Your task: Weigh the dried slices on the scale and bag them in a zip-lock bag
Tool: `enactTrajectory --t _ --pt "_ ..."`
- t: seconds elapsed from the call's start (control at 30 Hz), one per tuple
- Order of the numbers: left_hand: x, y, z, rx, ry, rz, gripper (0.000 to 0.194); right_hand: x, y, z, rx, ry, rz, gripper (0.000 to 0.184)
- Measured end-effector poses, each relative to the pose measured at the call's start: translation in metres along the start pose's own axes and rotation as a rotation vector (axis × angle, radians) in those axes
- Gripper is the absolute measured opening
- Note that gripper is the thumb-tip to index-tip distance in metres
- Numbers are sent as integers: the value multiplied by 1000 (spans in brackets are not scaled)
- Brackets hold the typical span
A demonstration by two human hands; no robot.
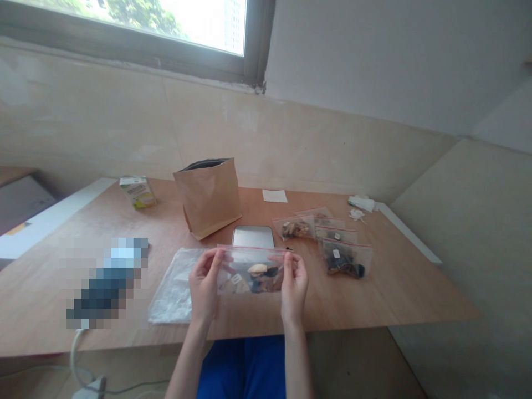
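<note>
Zip-top plastic bag (251,270) of dried pieces (260,277) — light, limp, best held along its red-edged seal (251,249) — raised above the near plywood table (399,288), pinched at each upper corner by left hand (203,285) and right hand (294,288) — thumbs and fingers closed.

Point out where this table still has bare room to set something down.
Bare wood on the table runs front right of the small zip bags. Another patch lies between the carton, paper bag and plastic sheet. It's crowded around the held zip bag, gripped by the left hand and right hand, just before the silver slab.
</note>
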State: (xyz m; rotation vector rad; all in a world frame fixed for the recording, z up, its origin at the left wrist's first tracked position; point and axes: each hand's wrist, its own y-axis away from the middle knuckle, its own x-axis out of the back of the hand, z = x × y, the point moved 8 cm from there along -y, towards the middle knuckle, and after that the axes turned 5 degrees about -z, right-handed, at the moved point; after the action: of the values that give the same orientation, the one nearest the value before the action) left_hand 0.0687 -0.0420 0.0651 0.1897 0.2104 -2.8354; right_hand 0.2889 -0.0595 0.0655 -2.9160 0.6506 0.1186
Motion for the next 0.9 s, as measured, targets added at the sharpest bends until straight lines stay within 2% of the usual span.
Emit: enactTrajectory --t 0.17,0.37,0.53,0.73,0.9 --pt "3 -1 6 13 18 -11 25 9 -4 5 -17 -14 39 36" --pt "4 -1 5 45 73 -90 22 9 -5 1 -11 38 -15 43" --pt "7 -1 1 69 87 -111 21 9 -2 -5 36 80 -5 42" --pt "11 0 7 32 38 -82 21 12 0 -8 53 91 45 40" --pt "10 3 12 1 58 17 22 9 0 -3 34 44 59 40"
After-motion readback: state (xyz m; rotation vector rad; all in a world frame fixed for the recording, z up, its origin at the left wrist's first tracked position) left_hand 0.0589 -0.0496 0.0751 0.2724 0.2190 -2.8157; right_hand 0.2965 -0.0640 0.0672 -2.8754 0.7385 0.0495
